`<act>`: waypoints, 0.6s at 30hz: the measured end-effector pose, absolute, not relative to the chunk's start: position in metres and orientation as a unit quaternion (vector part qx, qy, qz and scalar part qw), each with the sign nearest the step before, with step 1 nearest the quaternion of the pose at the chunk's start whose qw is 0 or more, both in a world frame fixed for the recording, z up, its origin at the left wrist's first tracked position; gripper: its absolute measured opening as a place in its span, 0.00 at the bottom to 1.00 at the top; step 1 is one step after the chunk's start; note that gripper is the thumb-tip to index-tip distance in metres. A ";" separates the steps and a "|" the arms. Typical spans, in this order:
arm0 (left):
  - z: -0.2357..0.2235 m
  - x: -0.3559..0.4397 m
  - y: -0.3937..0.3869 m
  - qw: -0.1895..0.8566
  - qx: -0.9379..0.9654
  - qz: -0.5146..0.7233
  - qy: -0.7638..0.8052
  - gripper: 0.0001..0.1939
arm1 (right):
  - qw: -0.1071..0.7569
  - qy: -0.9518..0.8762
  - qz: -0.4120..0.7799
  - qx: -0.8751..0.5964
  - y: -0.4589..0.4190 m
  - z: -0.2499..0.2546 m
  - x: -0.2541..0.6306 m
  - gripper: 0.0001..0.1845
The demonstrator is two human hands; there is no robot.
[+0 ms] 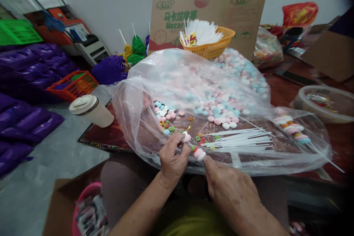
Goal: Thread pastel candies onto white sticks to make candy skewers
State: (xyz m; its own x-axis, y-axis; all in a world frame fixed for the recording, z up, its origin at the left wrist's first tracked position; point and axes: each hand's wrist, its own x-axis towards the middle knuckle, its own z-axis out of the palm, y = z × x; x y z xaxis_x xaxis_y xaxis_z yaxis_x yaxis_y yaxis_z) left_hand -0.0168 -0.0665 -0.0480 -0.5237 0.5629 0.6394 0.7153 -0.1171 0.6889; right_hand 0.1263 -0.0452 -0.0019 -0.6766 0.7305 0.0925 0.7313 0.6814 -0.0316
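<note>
Here left hand (173, 158) grip pinches candy (186, 137); right hand (229, 188) grip apparently holds skewer (199, 153); loose sticks (240, 141) beside.

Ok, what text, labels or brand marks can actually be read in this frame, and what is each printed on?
"Maca…", cut off by the basket: green print on the cardboard box.
Green Chinese characters above it on the box: too blurred to quote.
Green logos along the box top: unreadable.
Yellow packet in the orange basket: too small.

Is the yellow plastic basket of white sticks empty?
No, the yellow plastic basket in front of the brown cardboard box holds a fanned bunch of thin white plastic sticks.
</note>
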 end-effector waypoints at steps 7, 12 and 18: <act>-0.043 -0.027 -0.058 -0.295 -0.314 -0.696 -0.574 0.10 | 0.137 -0.917 0.073 -0.369 -0.035 -0.012 0.129 0.09; -0.032 -0.024 -0.051 -0.420 -0.116 -0.776 -0.456 0.13 | 0.178 -0.910 0.078 -0.366 -0.034 -0.017 0.130 0.12; -0.025 -0.013 -0.047 -0.509 -0.010 -0.787 -0.349 0.09 | 0.157 -0.912 0.056 -0.374 -0.039 -0.021 0.127 0.10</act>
State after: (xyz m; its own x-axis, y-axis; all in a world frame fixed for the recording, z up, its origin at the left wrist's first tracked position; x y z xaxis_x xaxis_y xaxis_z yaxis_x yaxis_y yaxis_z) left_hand -0.0130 -0.0471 -0.0247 -0.4825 0.8075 -0.3393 -0.7935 -0.2390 0.5597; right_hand 0.1273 -0.0395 -0.0215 -0.6709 0.7002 0.2443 0.6648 0.7138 -0.2202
